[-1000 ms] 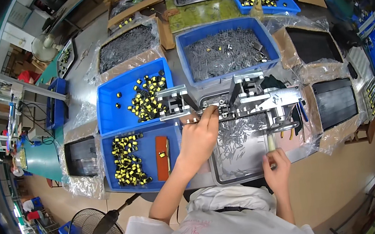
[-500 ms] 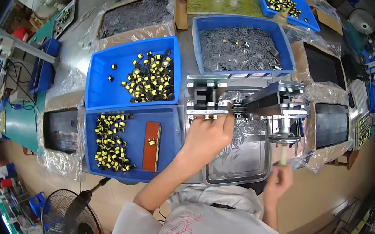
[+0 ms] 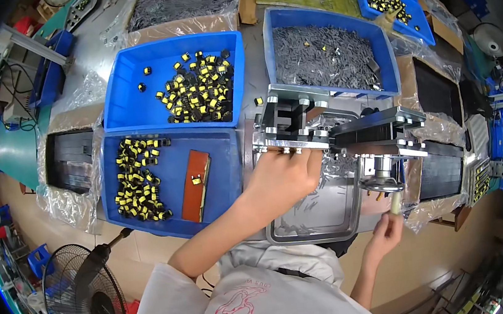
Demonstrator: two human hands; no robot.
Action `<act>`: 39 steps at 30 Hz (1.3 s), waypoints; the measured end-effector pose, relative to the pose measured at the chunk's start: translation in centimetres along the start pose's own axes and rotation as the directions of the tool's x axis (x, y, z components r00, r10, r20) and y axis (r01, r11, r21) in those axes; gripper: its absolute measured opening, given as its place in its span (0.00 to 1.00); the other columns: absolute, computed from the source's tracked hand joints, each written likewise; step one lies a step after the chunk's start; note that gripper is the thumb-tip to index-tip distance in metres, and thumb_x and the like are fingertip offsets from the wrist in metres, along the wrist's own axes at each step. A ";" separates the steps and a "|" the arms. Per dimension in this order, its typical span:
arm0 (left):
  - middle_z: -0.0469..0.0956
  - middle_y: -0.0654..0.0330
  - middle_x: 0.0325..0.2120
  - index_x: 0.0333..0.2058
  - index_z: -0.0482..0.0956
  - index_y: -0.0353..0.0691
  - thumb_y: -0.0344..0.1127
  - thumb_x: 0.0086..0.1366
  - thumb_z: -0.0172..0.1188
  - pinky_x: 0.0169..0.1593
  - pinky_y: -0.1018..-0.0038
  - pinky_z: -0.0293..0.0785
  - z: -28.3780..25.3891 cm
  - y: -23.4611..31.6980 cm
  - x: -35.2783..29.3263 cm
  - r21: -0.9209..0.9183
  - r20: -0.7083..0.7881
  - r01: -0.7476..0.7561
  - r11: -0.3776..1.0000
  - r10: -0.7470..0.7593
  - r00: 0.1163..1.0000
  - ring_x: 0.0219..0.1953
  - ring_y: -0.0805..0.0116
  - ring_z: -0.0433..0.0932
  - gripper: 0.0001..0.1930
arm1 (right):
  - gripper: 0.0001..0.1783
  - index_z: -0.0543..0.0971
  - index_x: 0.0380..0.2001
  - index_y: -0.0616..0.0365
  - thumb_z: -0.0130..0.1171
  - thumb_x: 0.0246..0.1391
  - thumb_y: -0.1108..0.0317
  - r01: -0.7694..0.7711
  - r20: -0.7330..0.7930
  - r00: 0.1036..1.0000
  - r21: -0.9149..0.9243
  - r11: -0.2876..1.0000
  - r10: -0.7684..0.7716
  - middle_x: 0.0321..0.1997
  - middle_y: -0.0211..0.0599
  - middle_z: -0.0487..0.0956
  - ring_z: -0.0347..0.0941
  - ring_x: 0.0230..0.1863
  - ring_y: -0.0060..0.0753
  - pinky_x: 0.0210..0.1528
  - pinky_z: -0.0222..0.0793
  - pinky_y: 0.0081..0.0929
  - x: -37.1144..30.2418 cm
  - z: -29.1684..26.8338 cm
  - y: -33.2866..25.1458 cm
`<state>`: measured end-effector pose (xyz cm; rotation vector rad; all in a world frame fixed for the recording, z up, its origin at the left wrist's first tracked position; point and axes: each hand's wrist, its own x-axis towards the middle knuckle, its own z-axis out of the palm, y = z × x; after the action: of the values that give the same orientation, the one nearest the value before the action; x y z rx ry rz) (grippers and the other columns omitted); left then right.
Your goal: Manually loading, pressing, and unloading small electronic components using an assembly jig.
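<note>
My left hand (image 3: 285, 178) is closed against the underside of a metal fixture (image 3: 293, 118) with bolts and plates. Its fingertips go in behind the fixture, so whatever they hold is hidden. Lower right, my right hand (image 3: 387, 234) grips the pale handle (image 3: 396, 204) of a metal handwheel (image 3: 381, 184). That wheel sits on the near end of a bolted press block (image 3: 379, 130), to the right of the fixture. Beneath both lies a steel tray (image 3: 279, 239) with loose dark strips (image 3: 309, 203).
On the left stand a blue bin (image 3: 110, 105) of yellow-and-black coil parts (image 3: 204, 91) and a blue tray (image 3: 223, 179) with more parts and a red-brown board (image 3: 196, 188). A blue bin (image 3: 270, 49) of dark strips stands behind the press. Cartons (image 3: 442, 169) flank the right; a fan (image 3: 88, 299) stands lower left.
My right hand has moved right and slightly up, bringing the wheel's handle round with it. The left hand stays at the fixture. The whole view has shifted a little.
</note>
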<state>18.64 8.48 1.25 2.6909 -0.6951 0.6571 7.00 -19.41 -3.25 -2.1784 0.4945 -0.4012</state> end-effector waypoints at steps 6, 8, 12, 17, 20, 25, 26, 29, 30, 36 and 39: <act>0.79 0.55 0.45 0.36 0.80 0.31 0.25 0.50 0.62 0.24 0.74 0.75 0.2 -0.1 -0.4 -0.022 0.097 0.021 1.000 -0.019 0.995 0.27 0.66 0.80 0.12 | 0.07 0.73 0.30 0.63 0.57 0.62 0.72 0.092 0.328 0.941 -0.028 0.995 -0.078 0.28 0.28 0.68 0.60 0.27 0.19 0.28 0.58 0.21 -2.0 2.6 -2.8; 0.79 0.55 0.45 0.37 0.80 0.31 0.25 0.50 0.62 0.25 0.73 0.75 0.4 -0.3 -0.5 -0.042 0.093 0.032 0.999 -0.028 0.995 0.27 0.63 0.79 0.13 | 0.07 0.73 0.30 0.63 0.57 0.62 0.72 0.198 0.198 0.961 -0.013 0.980 -0.192 0.28 0.29 0.68 0.61 0.27 0.20 0.28 0.58 0.21 -1.4 1.3 -1.1; 0.80 0.56 0.46 0.38 0.80 0.31 0.24 0.51 0.61 0.23 0.72 0.74 0.1 -0.2 -0.2 -0.047 0.063 0.034 0.998 -0.031 0.998 0.26 0.63 0.77 0.13 | 0.06 0.73 0.30 0.64 0.59 0.58 0.74 0.071 0.017 0.997 -0.141 0.987 -0.070 0.30 0.38 0.72 0.70 0.29 0.33 0.32 0.65 0.27 0.7 0.0 0.3; 0.80 0.56 0.47 0.38 0.80 0.31 0.24 0.51 0.61 0.21 0.73 0.73 0.2 0.0 -0.1 -0.087 0.076 0.050 0.995 -0.043 0.996 0.25 0.63 0.76 0.13 | 0.05 0.74 0.30 0.64 0.59 0.58 0.75 -0.028 0.379 0.924 -0.064 0.998 0.051 0.31 0.40 0.74 0.74 0.34 0.35 0.36 0.68 0.25 -1.8 2.0 -2.5; 0.80 0.56 0.47 0.38 0.80 0.31 0.24 0.51 0.61 0.21 0.73 0.73 0.1 -0.3 -0.3 -0.092 0.045 0.049 0.995 -0.045 0.998 0.25 0.63 0.76 0.13 | 0.05 0.74 0.30 0.64 0.59 0.58 0.75 0.197 0.219 0.955 0.036 0.980 -0.200 0.31 0.40 0.74 0.73 0.33 0.33 0.36 0.67 0.25 -1.3 -0.4 -0.6; 0.79 0.55 0.47 0.38 0.80 0.30 0.24 0.50 0.61 0.22 0.73 0.74 0.0 -0.1 -0.2 -0.056 0.066 0.030 0.998 -0.026 0.997 0.27 0.62 0.77 0.14 | 0.06 0.74 0.31 0.63 0.58 0.61 0.72 -0.049 0.121 0.991 -0.077 0.996 0.058 0.31 0.35 0.73 0.70 0.30 0.26 0.33 0.65 0.24 0.2 0.4 2.7; 0.79 0.55 0.47 0.38 0.80 0.30 0.23 0.50 0.61 0.22 0.73 0.75 0.1 -0.1 -0.1 -0.065 0.052 0.016 0.998 -0.013 0.999 0.27 0.62 0.78 0.14 | 0.06 0.74 0.31 0.63 0.58 0.61 0.72 -0.045 0.121 0.991 -0.077 0.996 0.054 0.31 0.35 0.73 0.70 0.30 0.26 0.33 0.65 0.24 -0.3 0.8 2.7; 0.79 0.53 0.47 0.39 0.80 0.29 0.23 0.49 0.61 0.22 0.73 0.75 0.3 -0.1 -0.3 -0.080 0.068 0.022 0.997 -0.016 0.998 0.28 0.62 0.78 0.15 | 0.07 0.75 0.31 0.63 0.57 0.63 0.71 0.085 0.337 0.940 -0.074 0.994 -0.056 0.31 0.33 0.73 0.67 0.25 0.23 0.25 0.63 0.25 -2.5 2.2 -1.4; 0.79 0.53 0.47 0.39 0.80 0.29 0.23 0.49 0.61 0.22 0.73 0.75 0.2 -0.2 -0.5 -0.077 0.071 0.027 0.997 -0.022 0.997 0.28 0.62 0.78 0.15 | 0.07 0.75 0.31 0.63 0.57 0.63 0.71 0.086 0.343 0.938 -0.073 0.994 -0.056 0.31 0.33 0.73 0.67 0.25 0.23 0.25 0.63 0.25 -2.5 1.6 -1.7; 0.79 0.54 0.46 0.38 0.80 0.29 0.23 0.50 0.62 0.23 0.73 0.75 0.2 -0.1 -0.5 -0.051 0.077 0.026 0.998 -0.022 0.997 0.26 0.63 0.78 0.14 | 0.07 0.74 0.34 0.63 0.51 0.67 0.72 -0.074 0.093 0.993 0.001 0.997 0.073 0.31 0.30 0.72 0.65 0.25 0.20 0.26 0.61 0.21 0.2 0.0 2.1; 0.80 0.56 0.45 0.37 0.80 0.30 0.23 0.51 0.61 0.24 0.73 0.75 0.2 0.1 -0.2 -0.076 0.102 0.050 0.996 -0.042 0.994 0.26 0.64 0.79 0.12 | 0.06 0.76 0.33 0.64 0.54 0.63 0.73 -0.063 0.227 0.971 -0.046 0.997 0.072 0.31 0.36 0.74 0.71 0.27 0.27 0.30 0.66 0.25 -1.6 1.9 1.0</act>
<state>18.54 8.42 0.95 2.6731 -0.6669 0.4760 6.25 -17.97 -5.36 -2.2034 0.4489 -0.1014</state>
